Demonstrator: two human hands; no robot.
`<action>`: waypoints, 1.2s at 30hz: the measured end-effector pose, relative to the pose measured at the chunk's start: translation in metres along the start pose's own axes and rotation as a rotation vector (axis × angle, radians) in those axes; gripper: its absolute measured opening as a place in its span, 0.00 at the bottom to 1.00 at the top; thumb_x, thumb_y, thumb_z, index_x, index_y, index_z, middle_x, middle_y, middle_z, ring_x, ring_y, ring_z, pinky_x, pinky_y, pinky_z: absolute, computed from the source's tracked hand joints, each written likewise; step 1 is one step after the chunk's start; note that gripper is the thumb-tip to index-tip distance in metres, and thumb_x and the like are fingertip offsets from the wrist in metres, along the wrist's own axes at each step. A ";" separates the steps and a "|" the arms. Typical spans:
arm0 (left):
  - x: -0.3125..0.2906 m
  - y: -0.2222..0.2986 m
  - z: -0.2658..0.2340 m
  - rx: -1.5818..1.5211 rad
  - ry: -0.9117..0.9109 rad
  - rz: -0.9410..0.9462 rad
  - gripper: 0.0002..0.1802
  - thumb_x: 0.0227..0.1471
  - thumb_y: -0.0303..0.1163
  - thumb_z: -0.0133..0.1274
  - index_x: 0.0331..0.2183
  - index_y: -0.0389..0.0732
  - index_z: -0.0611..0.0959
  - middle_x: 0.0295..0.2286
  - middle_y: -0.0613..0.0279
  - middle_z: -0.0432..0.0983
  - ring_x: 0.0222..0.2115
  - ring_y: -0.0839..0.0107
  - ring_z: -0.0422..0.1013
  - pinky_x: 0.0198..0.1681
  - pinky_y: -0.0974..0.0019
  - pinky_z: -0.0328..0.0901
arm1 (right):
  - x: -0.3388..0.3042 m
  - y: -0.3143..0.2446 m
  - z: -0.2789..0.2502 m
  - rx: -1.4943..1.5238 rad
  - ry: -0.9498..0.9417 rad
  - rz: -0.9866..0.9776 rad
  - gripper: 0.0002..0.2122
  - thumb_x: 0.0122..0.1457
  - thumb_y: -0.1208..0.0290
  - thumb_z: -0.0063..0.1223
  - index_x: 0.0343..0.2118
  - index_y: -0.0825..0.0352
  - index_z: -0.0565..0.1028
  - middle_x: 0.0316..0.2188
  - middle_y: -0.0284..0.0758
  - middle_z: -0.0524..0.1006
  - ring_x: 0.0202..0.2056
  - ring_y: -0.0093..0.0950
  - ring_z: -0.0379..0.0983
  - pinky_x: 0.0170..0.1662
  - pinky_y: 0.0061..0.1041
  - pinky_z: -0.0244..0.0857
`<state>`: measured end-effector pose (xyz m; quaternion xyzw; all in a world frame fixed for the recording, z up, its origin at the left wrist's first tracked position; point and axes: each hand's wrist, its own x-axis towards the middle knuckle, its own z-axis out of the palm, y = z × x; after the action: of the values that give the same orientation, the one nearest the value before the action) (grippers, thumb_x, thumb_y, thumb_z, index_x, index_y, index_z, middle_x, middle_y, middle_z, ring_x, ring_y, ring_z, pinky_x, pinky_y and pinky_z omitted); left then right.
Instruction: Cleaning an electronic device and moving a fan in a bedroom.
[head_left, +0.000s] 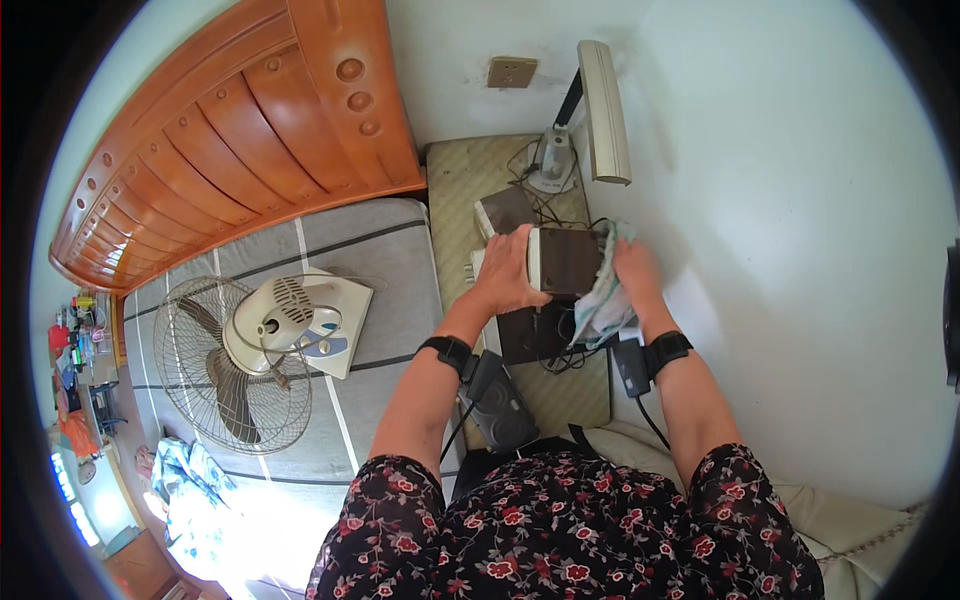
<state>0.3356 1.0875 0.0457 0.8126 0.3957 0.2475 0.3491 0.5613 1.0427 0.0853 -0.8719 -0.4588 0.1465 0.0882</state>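
My left hand (pixel 506 272) grips the pale front end of a small dark brown box (pixel 570 262), which looks like a speaker. On the opposite end, my right hand (pixel 637 270) presses a pale green and white cloth (pixel 604 300) against the box, its fingers closed on the cloth. The box is held above a larger dark unit (pixel 518 338) with cables around it. Just beyond my left hand sits a second, similar box (pixel 508 208), tilted at an angle.
A desk lamp (pixel 606 115) stands at the back of the narrow patterned table (pixel 465 165), against the wall. Loose black cables (pixel 540 205) lie near its base. A dark two-speaker device (pixel 503 412) is close to my body. On the bed (pixel 400 300) at left lies a fan (pixel 270 325).
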 end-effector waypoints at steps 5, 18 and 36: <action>-0.017 -0.005 -0.003 -0.003 0.005 -0.042 0.57 0.19 0.42 0.65 0.53 0.40 0.56 0.41 0.48 0.66 0.45 0.51 0.61 0.54 0.54 0.50 | -0.026 -0.003 -0.039 0.003 -0.043 -0.057 0.19 0.58 0.56 0.39 0.38 0.70 0.72 0.33 0.48 0.75 0.37 0.48 0.71 0.40 0.43 0.64; -0.007 0.011 -0.006 -0.050 -0.041 -0.013 0.55 0.19 0.40 0.65 0.52 0.40 0.57 0.41 0.48 0.67 0.45 0.51 0.62 0.53 0.55 0.51 | -0.095 -0.027 -0.027 -0.466 -0.159 -0.615 0.23 0.50 0.65 0.52 0.51 0.62 0.64 0.51 0.50 0.66 0.28 0.38 0.76 0.30 0.33 0.70; -0.010 0.003 0.006 -0.080 -0.048 -0.052 0.58 0.21 0.43 0.64 0.55 0.39 0.53 0.50 0.48 0.60 0.52 0.50 0.56 0.58 0.49 0.45 | -0.041 -0.049 -0.046 -0.397 -0.158 -0.643 0.17 0.53 0.63 0.48 0.44 0.65 0.69 0.40 0.41 0.75 0.32 0.42 0.74 0.34 0.40 0.68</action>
<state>0.3354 1.0764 0.0430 0.7931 0.3982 0.2344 0.3969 0.5164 1.0356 0.1501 -0.6697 -0.7336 0.0865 -0.0767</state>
